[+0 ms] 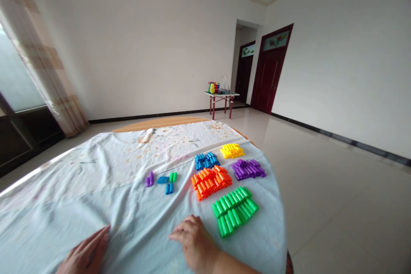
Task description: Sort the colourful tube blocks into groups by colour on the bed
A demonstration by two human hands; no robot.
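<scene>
My left hand (pixel 86 251) lies on the tablecloth at the lower left, fingers stretched out together, with nothing seen in it. My right hand (pixel 194 239) rests at the lower middle with loosely bent, slightly spread fingers and no object visible in them. Nearest to it is a stack of green plastic tubes (pixel 234 210). Behind that are stacks of orange tubes (pixel 212 181), purple tubes (pixel 248 168), blue tubes (pixel 206 161) and yellow tubes (pixel 232 150). Ahead of both hands lie two purple tubes (pixel 149 179), a few blue tubes (pixel 169 188) and a green pair (pixel 173 177).
A pale, wrinkled tablecloth (pixel 128 205) covers the round table, whose wooden edge (pixel 160 122) shows at the back. Across the tiled floor stands a small table (pixel 221 94) bearing bags. A curtain (pixel 48 60) hangs at left; a dark red door (pixel 269 72) is at right.
</scene>
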